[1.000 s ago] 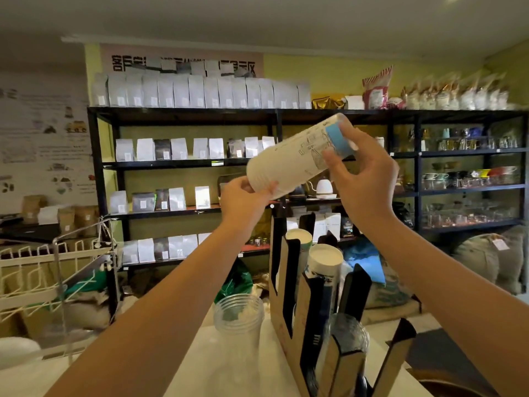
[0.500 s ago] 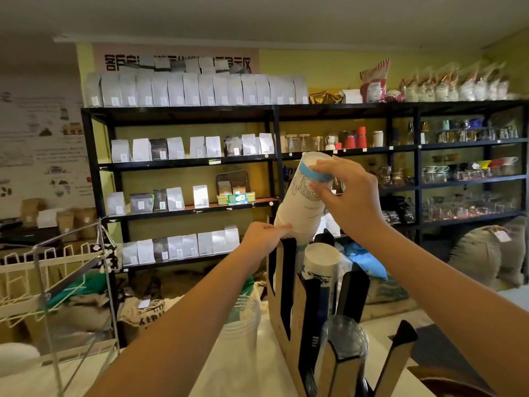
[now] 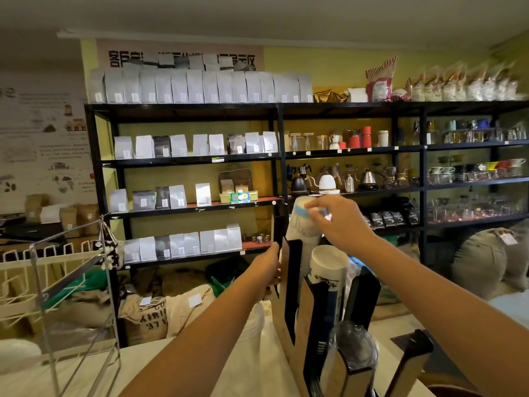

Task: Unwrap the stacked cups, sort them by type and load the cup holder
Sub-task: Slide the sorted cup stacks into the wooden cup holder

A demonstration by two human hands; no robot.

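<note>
The stack of white paper cups (image 3: 304,224) with a blue band near its top stands upright in the far slot of the cup holder (image 3: 289,316). Most of the stack pokes up above the holder. The right hand (image 3: 340,222) is on top of the stack, and its grip pinches the top end at the blue band. The left hand (image 3: 267,270) is against the left side of the cup holder, down lower than the stack. Its fingers seem to hold the holder's edge, but they are partly hidden, so I cannot tell how its grip is set.

Just nearer than the stack, in the next slot, sits a second stack of white cups (image 3: 329,267) with dark blue print. In the nearest slot there is a stack of clear plastic cups (image 3: 353,346).

The cup holder stands on a pale table (image 3: 252,368). Left of the holder is a wire rack (image 3: 65,296). Behind the holder is a tall black shelf (image 3: 277,156) full of white bags, kettles and glass jars.
</note>
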